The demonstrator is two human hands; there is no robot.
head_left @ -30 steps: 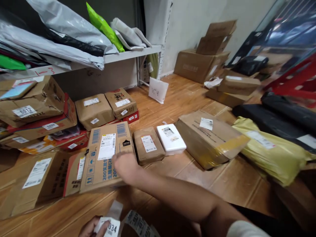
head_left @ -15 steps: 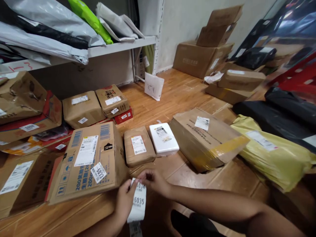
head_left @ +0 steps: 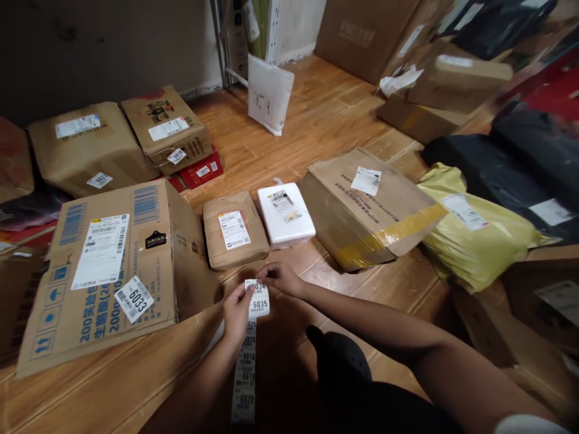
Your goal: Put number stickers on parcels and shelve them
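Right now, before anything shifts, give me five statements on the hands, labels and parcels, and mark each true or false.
1. The left hand holds the label strip showing 6035. True.
2. The right hand lies on the white package. False: its fingers are at the label strip's upper edge.
3. The 6033 sticker is on the blue-printed carton. True.
4. The small brown parcel bears no label. False: a white one is on top.
5. The yellow bag lies right of the taped box in this view. True.

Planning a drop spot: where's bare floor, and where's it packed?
Bare floor between the white pouch and yellow-taped carton; another patch between that carton and the right forearm. Crowded: right side, yellow bag beside black parcels.
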